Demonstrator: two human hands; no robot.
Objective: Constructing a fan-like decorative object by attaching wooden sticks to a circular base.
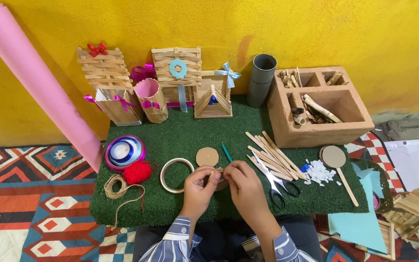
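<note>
**Pinching a small wooden piece over the green mat**

Holding a small light wooden stick piece (216, 171) between the fingertips of both hands, I have it just above the near middle of the green artificial-grass mat (180, 131). My left hand (199, 187) closes thumb and forefinger on its left end; my right hand (244, 183) curls over its right end, fingers drawn tight. Under my hands lies a round brown cardboard disc (222, 184), mostly hidden, so I cannot tell whether the stick touches it.

Just beyond my fingers sits a second round tan cardboard disc (207, 156), with a short teal pencil (226, 153) beside it. To the left lie an open ring of pale tape (176, 175), a ball of red yarn (137, 172), a coil of jute twine (116, 187) and a purple-rimmed spool of blue and white ribbon (124, 151). To the right, a loose heap of flat wooden craft sticks (271, 154) lies beside black-handled scissors (277, 182), white paper scraps (319, 172) and a cardboard disc on a stick (338, 165).

Along the mat's far edge stand stick-built holders with red, purple and blue bows (178, 77), a grey cardboard tube (262, 80), and at the far right corner a terracotta-coloured compartment box (318, 106) holding stick offcuts. A pink paper roll (40, 82) leans on the yellow wall.
</note>
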